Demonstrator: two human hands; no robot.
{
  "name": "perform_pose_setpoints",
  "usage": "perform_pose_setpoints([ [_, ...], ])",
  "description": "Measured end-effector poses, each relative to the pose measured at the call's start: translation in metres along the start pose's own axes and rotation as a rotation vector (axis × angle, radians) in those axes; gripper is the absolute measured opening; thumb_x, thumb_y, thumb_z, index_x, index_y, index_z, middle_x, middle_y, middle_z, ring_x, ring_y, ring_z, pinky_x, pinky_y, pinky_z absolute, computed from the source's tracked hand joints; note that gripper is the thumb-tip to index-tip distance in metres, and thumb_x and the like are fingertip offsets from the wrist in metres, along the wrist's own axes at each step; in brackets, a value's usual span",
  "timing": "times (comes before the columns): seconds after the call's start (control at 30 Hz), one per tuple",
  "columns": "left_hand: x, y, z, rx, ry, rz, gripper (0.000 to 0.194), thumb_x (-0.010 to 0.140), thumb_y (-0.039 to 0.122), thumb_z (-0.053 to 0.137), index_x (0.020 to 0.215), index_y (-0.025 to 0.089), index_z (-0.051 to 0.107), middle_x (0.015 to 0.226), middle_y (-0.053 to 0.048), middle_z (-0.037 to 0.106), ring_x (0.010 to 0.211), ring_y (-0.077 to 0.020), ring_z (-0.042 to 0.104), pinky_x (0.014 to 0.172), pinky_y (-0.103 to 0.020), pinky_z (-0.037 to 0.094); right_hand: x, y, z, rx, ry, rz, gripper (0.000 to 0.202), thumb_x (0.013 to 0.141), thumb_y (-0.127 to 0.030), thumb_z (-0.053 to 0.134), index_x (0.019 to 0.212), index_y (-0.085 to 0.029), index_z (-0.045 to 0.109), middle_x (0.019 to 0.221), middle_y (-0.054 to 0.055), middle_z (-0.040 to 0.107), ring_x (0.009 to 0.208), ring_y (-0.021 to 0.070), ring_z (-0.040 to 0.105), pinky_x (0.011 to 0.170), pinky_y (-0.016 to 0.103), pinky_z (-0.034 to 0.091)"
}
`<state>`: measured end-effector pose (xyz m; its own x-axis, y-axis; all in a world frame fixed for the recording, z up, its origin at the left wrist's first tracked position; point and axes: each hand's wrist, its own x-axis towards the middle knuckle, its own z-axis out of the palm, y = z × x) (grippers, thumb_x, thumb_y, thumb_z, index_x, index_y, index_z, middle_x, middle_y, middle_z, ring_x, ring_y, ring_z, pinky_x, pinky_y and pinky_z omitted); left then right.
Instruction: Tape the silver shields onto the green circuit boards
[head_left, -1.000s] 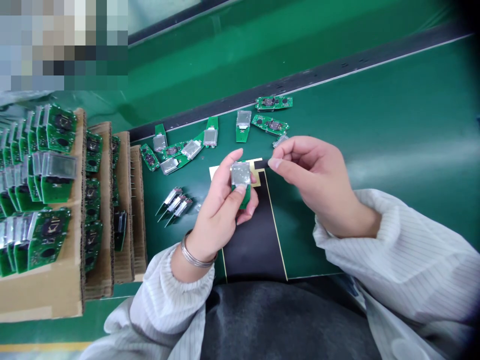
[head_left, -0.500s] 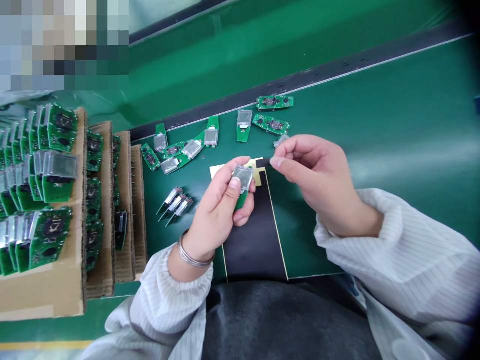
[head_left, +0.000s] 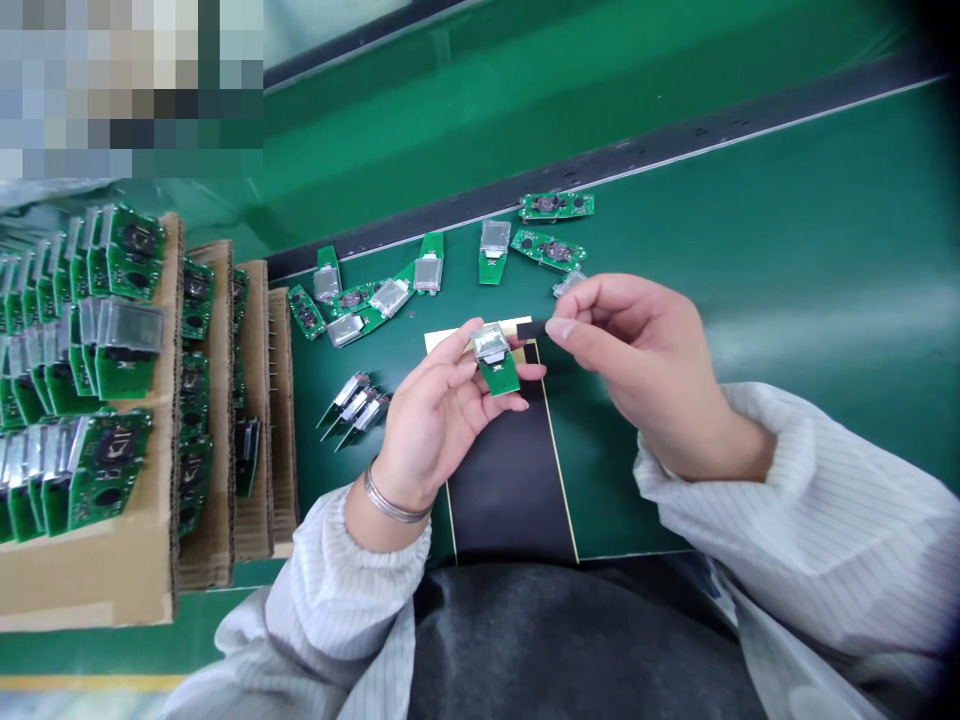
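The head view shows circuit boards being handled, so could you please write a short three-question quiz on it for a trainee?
1. Which does the right hand pinch: (a) a screwdriver, (b) a black strip, or (c) a cable?
2. True or false: the left hand holds a green circuit board with its screen facing the camera.
3. Fill in: the big brown panels at the picture's left are made of ____.

Key: 1 b; 2 true; 3 cardboard.

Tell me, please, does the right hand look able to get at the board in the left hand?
Probably yes: the right hand is close to the board, whose upper face shows mostly uncovered in the left hand. However, the right hand is pinching a small black strip.
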<state>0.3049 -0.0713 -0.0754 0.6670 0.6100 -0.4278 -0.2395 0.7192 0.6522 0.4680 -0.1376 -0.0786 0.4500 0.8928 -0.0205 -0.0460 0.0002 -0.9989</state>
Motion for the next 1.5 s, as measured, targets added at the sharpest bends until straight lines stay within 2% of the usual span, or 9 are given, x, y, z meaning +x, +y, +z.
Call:
perform_pose_setpoints([
  [0.13,0.001,-0.003,0.000,0.085,0.075,0.051,0.044,0.084,0.007,0.055,0.127,0.016,0.060,0.109,-0.008,0.075,0.098,-0.0248,0.076,0.074,-0.031,0.059,0.001,0.001,0.000,0.067,-0.109,0.075,0.010,0.080,-0.023,0.074,0.075,-0.022,0.066,0.063,-0.004,0.058,0.049,0.0105,0.052,0.050,0.028,0.046],
  [0.23,0.000,-0.005,-0.001,0.150,0.114,0.085,0.056,0.086,0.007,0.059,0.140,0.020,0.053,0.113,-0.006,0.074,0.098,-0.0228,0.076,0.076,-0.032,0.060,0.001,0.003,0.001,-0.006,-0.084,0.060,0.010,0.079,-0.022,0.074,0.078,-0.022,0.064,0.068,-0.003,0.060,0.055,0.0118,0.059,0.052,0.027,0.050],
  [0.37,-0.001,-0.006,-0.003,0.148,0.081,0.056,0.049,0.087,0.009,0.063,0.135,0.020,0.059,0.126,-0.008,0.072,0.106,-0.0215,0.073,0.081,-0.034,0.064,-0.001,0.010,0.002,-0.196,-0.013,-0.181,0.022,0.078,-0.020,0.077,0.092,-0.025,0.061,0.084,0.000,0.066,0.069,0.0164,0.066,0.051,0.029,0.051],
  [0.47,-0.001,-0.005,-0.006,0.131,0.028,0.026,0.041,0.088,0.013,0.068,0.128,0.023,0.065,0.131,-0.006,0.070,0.111,-0.0223,0.072,0.081,-0.036,0.067,-0.001,0.015,0.000,-0.382,-0.045,-0.404,0.024,0.082,-0.014,0.073,0.097,-0.028,0.061,0.097,0.002,0.072,0.081,0.0202,0.071,0.059,0.033,0.057],
  [0.63,0.000,-0.002,-0.009,0.160,0.011,-0.014,0.045,0.087,0.023,0.077,0.131,0.027,0.064,0.117,-0.003,0.071,0.098,-0.0183,0.073,0.076,-0.032,0.068,-0.001,0.012,-0.005,-0.474,-0.096,-0.476,0.023,0.087,-0.014,0.071,0.099,-0.030,0.061,0.094,-0.001,0.075,0.077,0.0205,0.074,0.065,0.036,0.061],
  [0.83,0.002,-0.002,-0.010,0.209,0.016,0.015,0.045,0.085,0.030,0.080,0.126,0.028,0.063,0.101,0.000,0.069,0.087,-0.0145,0.071,0.071,-0.029,0.067,-0.003,0.009,-0.006,-0.594,-0.082,-0.589,0.022,0.086,-0.009,0.071,0.096,-0.027,0.062,0.091,-0.003,0.076,0.069,0.0155,0.072,0.063,0.030,0.059],
  [1.17,0.003,-0.006,-0.009,0.306,0.014,0.128,0.042,0.083,0.028,0.082,0.116,0.024,0.056,0.104,0.000,0.064,0.090,-0.0142,0.072,0.072,-0.027,0.068,-0.007,0.012,-0.004,-0.829,-0.037,-0.685,0.009,0.094,-0.021,0.065,0.098,-0.029,0.063,0.083,-0.003,0.078,0.071,0.0185,0.074,0.063,0.030,0.055],
  [1.33,0.003,-0.011,-0.008,0.362,0.046,0.201,0.041,0.082,0.028,0.083,0.112,0.024,0.056,0.104,0.001,0.059,0.085,-0.0117,0.071,0.073,-0.027,0.068,-0.006,0.012,-0.004,-0.817,-0.051,-0.799,0.015,0.094,-0.014,0.061,0.100,-0.027,0.059,0.078,-0.004,0.074,0.066,0.0164,0.070,0.060,0.029,0.052],
  [1.5,0.003,-0.013,-0.010,0.386,0.045,0.216,0.038,0.082,0.028,0.083,0.111,0.024,0.058,0.103,0.001,0.060,0.083,-0.0104,0.072,0.074,-0.025,0.067,-0.003,0.010,-0.005,-0.774,-0.123,-0.767,0.017,0.093,-0.015,0.055,0.101,-0.029,0.059,0.083,-0.003,0.076,0.072,0.0179,0.073,0.063,0.030,0.055],
])
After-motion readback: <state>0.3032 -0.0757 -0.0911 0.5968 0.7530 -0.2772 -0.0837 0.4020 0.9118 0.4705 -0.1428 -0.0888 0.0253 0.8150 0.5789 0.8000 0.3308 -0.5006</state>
